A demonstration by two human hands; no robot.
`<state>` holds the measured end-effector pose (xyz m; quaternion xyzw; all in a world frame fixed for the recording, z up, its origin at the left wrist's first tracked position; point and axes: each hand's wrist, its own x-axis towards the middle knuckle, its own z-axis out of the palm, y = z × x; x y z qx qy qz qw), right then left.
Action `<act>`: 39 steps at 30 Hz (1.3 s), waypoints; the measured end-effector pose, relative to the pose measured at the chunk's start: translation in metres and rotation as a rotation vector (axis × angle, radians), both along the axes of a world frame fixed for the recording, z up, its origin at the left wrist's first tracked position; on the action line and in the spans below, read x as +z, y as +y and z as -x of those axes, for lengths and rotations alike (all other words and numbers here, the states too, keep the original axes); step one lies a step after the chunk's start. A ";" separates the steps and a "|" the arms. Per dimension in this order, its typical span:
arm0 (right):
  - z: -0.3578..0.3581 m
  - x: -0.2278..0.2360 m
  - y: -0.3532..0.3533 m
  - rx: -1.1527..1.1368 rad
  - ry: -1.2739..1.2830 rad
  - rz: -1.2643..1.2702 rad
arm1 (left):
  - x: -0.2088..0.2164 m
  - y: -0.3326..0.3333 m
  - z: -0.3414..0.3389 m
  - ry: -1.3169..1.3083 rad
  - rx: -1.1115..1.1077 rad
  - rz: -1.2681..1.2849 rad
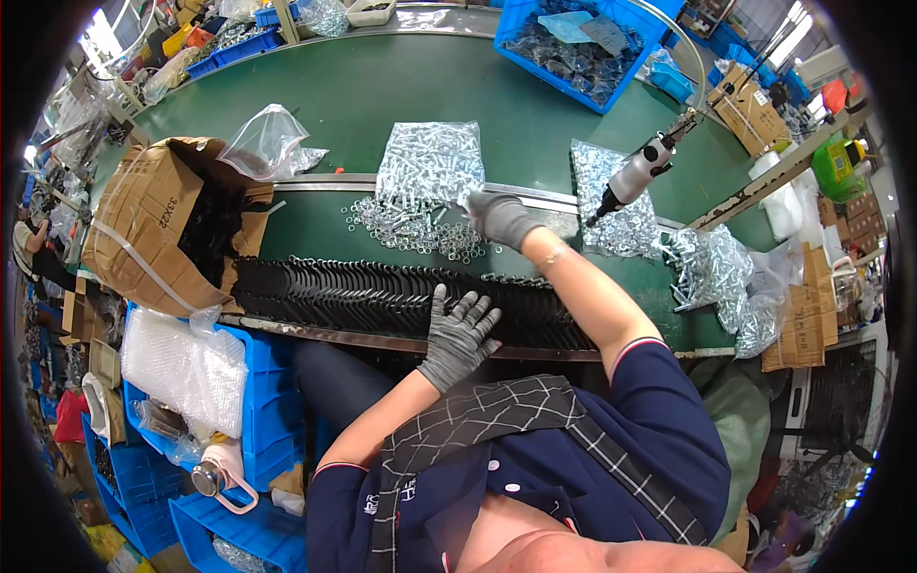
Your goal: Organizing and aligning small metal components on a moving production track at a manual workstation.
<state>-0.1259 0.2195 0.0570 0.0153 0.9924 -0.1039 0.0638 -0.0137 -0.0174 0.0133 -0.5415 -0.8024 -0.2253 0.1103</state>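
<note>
In the head view I am judging my step to be taking small fasteners from the loose silver hardware (406, 226), which is lying beyond the long row of black parts (334, 286) and just below the clear bag of bolts (432, 158); the next move is probably calling for a fine pinch, then a piece being set at that row. My right hand (507, 222) is hovering or resting at the right side of the heap, forearm slanting in from the lower right, fingers bending leftward (their tips are blurring, so I can't tell whether I'm pinching anything). My left hand (457, 342) is lying palm down over the row's near side, fingers spreading wide, gripping nothing I can see. My 2 gloves are grey.
</note>
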 end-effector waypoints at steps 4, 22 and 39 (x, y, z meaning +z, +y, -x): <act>-0.052 0.011 0.024 0.034 -0.149 0.252 | -0.007 -0.001 0.002 -0.015 -0.014 -0.048; -0.058 0.020 -0.004 0.248 -0.205 -0.320 | -0.005 -0.001 0.000 -0.028 -0.015 -0.048; -0.103 -0.008 -0.038 0.497 0.450 -0.019 | -0.004 -0.001 0.002 -0.031 -0.009 0.022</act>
